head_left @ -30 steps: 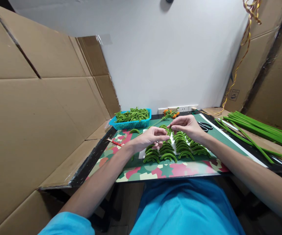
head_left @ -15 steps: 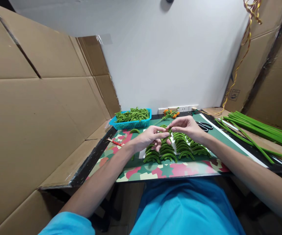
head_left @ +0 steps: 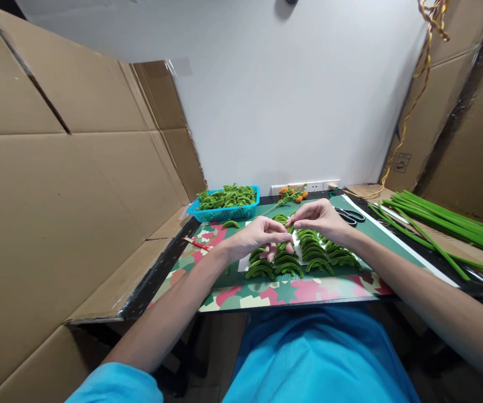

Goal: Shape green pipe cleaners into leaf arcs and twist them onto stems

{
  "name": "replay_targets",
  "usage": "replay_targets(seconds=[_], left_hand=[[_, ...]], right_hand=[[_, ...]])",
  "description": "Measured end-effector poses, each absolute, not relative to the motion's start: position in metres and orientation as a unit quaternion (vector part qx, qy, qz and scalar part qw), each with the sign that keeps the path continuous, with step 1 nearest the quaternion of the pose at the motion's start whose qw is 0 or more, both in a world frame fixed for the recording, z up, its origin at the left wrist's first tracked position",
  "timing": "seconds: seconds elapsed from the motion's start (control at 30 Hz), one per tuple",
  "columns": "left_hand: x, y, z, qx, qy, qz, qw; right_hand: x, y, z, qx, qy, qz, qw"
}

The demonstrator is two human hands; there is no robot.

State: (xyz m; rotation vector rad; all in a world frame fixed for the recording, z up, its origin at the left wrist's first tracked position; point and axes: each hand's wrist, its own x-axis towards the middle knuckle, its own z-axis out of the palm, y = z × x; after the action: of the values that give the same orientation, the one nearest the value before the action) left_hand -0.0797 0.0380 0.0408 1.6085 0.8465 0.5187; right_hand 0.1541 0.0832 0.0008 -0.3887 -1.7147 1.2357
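Over rows of curved green fuzzy pieces (head_left: 318, 265) on white paper, my two hands nearly meet. My left hand (head_left: 266, 235) is closed, thumb and fingers pressed together; what it grips is too small to make out. My right hand (head_left: 314, 217) is bent in a pinch just to the right, with a bit of green showing at its fingertips. One curved green piece (head_left: 230, 224) lies apart on the mat, left of my left hand. Further back, a blue basket (head_left: 224, 214) is heaped with similar green pieces.
Black-handled scissors (head_left: 352, 217) lie right of my right hand. Orange flowers on green stems (head_left: 294, 195) rest by the power strip (head_left: 314, 186). Long green stems (head_left: 451, 221) lie at right, a red strip (head_left: 198, 243) at left. Cardboard walls (head_left: 98, 184) flank the table.
The fingertips of my two hands have come slightly apart. My left fingers have shifted a little downward, while the arms have hardly moved.
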Motion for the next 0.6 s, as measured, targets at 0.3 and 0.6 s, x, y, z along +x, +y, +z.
replay_targets(seconds=[0.3, 0.6], left_hand=[[-0.080, 0.038, 0.041, 0.670, 0.374, 0.240, 0.595], [-0.079, 0.041, 0.040, 0.640, 0.370, 0.295, 0.605]], right_hand=[[0.151, 0.081, 0.002, -0.170, -0.705, 0.468, 0.505], [0.191, 0.117, -0.009, -0.447, -0.796, 0.039, 0.407]])
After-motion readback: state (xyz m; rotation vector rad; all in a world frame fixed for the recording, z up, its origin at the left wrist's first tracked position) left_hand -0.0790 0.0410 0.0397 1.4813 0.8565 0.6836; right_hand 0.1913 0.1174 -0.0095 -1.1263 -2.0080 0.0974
